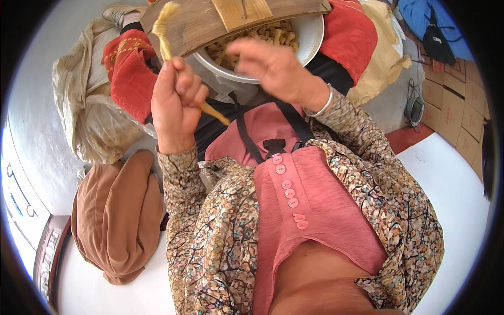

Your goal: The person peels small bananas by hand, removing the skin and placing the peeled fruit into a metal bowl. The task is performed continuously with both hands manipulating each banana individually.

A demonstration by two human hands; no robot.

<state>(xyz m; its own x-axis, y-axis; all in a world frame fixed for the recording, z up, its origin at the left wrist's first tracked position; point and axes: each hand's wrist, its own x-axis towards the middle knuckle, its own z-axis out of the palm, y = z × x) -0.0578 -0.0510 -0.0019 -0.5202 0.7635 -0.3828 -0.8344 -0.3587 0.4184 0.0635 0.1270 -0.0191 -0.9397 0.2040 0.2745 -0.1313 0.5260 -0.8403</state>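
Observation:
My left hand (177, 98) is closed around a yellowish, pliable strip (162, 29). The strip's folded, wrapped upper end rises above the fist, and its tapered tail sticks out below the fingers at the right. My right hand (271, 71), blurred and with a bangle at the wrist, is over the rim of a white metal basin (315, 43); its fingers are spread and nothing shows in them. Many short, pale knotted pieces (281, 35) lie in the basin. Across its top rests a wooden board (189, 31) with a lighter wood block (240, 13) on it.
Red cloth covers (350, 39) lie over the knees on both sides of the basin. At the left are a plastic-covered bundle (102, 126) and a brown cloth (118, 216). Brown paper (378, 59) and stacked cardboard boxes (449, 106) are at the right.

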